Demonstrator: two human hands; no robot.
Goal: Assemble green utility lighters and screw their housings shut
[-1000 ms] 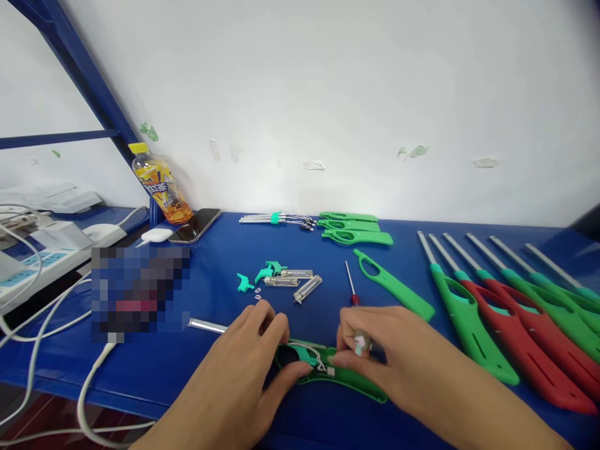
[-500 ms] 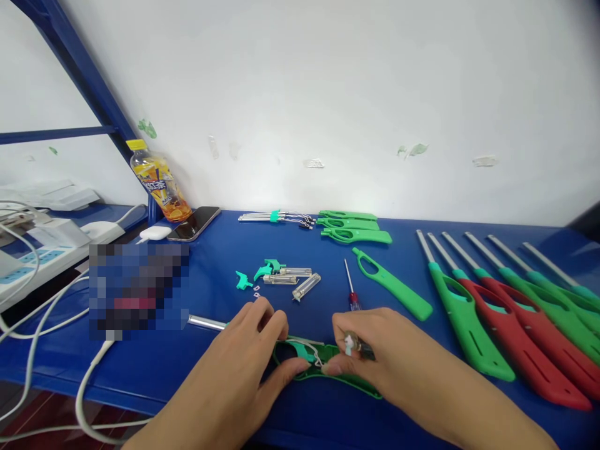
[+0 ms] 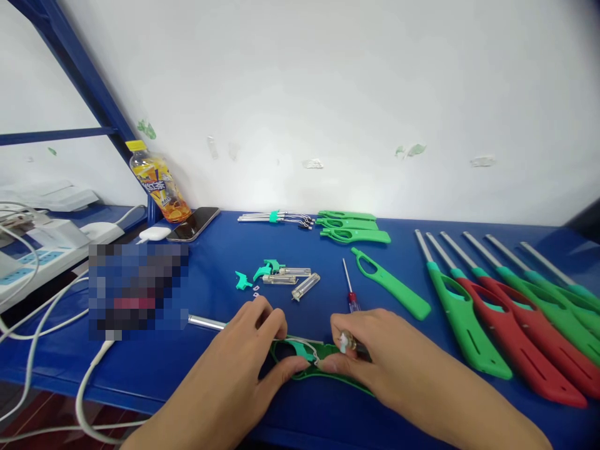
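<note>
My left hand (image 3: 248, 353) is closed on an opened green lighter casing (image 3: 332, 377), its thumb pressing near the teal trigger (image 3: 300, 351) inside. The lighter's metal tube (image 3: 206, 322) sticks out to the left. My right hand (image 3: 382, 347) has a clear fuel tank (image 3: 345, 341) with a white tip tucked in its curled fingers. Its thumb rests in the casing beside a thin white wire (image 3: 315, 356). Further back lie a red-handled screwdriver (image 3: 352, 301), a loose green casing half (image 3: 398, 290), several clear fuel tanks (image 3: 307, 286) and several teal triggers (image 3: 242, 280).
At the right, several green and red lighters (image 3: 469, 325) lie in a row. Bundled metal tubes (image 3: 257, 217) and stacked green casing halves (image 3: 356, 235) are by the wall. A drink bottle (image 3: 159, 184), a phone (image 3: 194, 224), a power strip (image 3: 23, 272) and white cables (image 3: 84, 369) occupy the left.
My right thumb has shifted slightly left along the wire inside the casing, and the fuel tank in that hand has moved a little left. My left hand stays about the same.
</note>
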